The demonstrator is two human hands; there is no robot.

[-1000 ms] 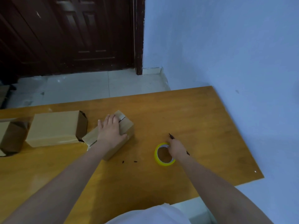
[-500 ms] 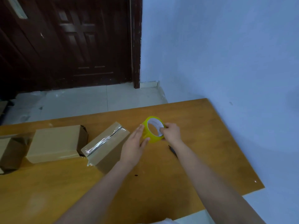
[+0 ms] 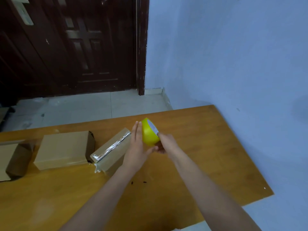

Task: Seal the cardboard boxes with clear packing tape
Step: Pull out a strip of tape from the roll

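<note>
Desk [image 3: 208, 147]: one, orange-brown wood, its right edge close to a pale blue wall [image 3: 233, 55].

Tape roll [image 3: 150, 133]: one, yellow-tinted, held up above the desk middle, between the two hands, with its open core turned up and to the right.

Right hand [image 3: 166, 143]: one, clasped on the roll's right rim, fingers at the core edge.

Left hand [image 3: 137, 144]: one, fingers straight and together, palm flat against the roll's left face, thumb under the roll near the right hand; not clenched.

Cardboard boxes: three, in a row on the left half of the desk.
- Taped box [image 3: 110, 151]: nearest the hands, set at an angle, a shiny strip of clear tape along its top seam and a loose tape end hanging off its near corner onto the desk. Part of it is hidden by the left forearm.
- Middle box [image 3: 64, 149]: just left of the taped one, top flat and closed, with a band of tape along its near lower edge; its right end flap stands slightly ajar.
- Left box [image 3: 15, 157]: at the frame's left edge, cut off by it, its end open.

Dark specks [image 3: 138, 182]: two, small, on the desk near the forearms; too small to identify.

Door [image 3: 75, 44]: one, dark wood, far left, above a pale tiled floor [image 3: 83, 107].
</note>
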